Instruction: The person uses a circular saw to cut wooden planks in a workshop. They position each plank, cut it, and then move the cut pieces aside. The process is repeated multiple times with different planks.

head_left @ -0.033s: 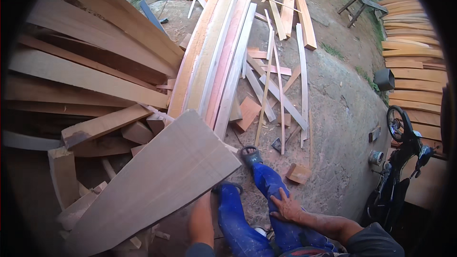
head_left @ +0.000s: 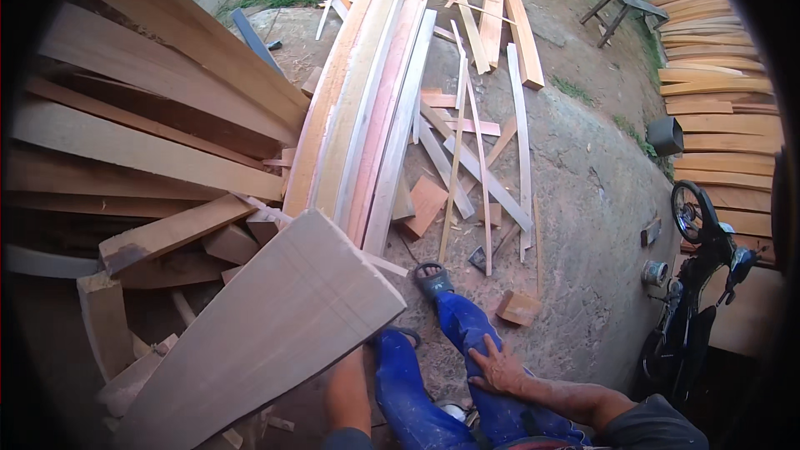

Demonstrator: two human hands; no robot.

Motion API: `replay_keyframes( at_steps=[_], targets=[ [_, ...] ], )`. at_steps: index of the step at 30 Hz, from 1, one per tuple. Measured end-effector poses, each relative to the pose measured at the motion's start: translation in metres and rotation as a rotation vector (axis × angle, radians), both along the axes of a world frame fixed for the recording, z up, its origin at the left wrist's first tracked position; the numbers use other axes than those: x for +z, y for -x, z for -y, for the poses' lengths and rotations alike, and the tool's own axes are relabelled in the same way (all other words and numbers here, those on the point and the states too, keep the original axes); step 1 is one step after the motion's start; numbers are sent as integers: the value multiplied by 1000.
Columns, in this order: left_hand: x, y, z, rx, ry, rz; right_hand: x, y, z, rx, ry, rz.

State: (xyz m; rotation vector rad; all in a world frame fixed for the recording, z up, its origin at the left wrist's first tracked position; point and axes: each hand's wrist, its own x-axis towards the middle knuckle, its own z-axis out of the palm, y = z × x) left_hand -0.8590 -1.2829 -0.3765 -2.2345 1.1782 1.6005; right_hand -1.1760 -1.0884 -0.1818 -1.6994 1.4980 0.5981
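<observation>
A broad, pale wooden board [head_left: 267,317] slants across the lower left, its wide end raised over the wood pile and beside my left foot. My left forearm [head_left: 348,396] passes beneath this board, which hides the left hand and its fingers. My right hand [head_left: 498,367] lies on my right leg in blue trousers [head_left: 467,329], fingers spread and holding nothing. Just beyond the board's wide end, long planks [head_left: 354,117] lie side by side, some orange, some pinkish, some grey-white.
Stacked thick timbers [head_left: 150,133] fill the left, with offcuts [head_left: 108,317] below them. Thin strips [head_left: 492,183] and a wood block [head_left: 518,308] litter the concrete. At right are a motorcycle [head_left: 696,283], a tin can [head_left: 656,273], a grey bucket [head_left: 665,137] and a row of planks [head_left: 725,133].
The pale board's wide end has shifted slightly left and toward me. The whole view has also moved a little. My right hand stays on my leg.
</observation>
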Motion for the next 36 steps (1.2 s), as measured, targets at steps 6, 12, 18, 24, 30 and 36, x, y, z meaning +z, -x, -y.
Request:
replay_keyframes(
  at_steps=[6,12,18,24,30,36],
  targets=[
    [-67,6,-9,-249,295,253,26,2,37,-133,-120,2],
    [96,69,-17,-245,88,-42,33,5,19,-227,-258,42],
    [256,97,-64,443,-181,-927,-29,32,-2,-753,-76,250],
    [412,56,-91,535,-265,-887,40,29,105,-1600,-361,704],
    [480,-2,-120,192,-12,-517,88,-27,199,-1734,-525,1373],
    [597,0,-84,-78,87,-211,15,-34,264,-1866,-415,1694]
  ],
)
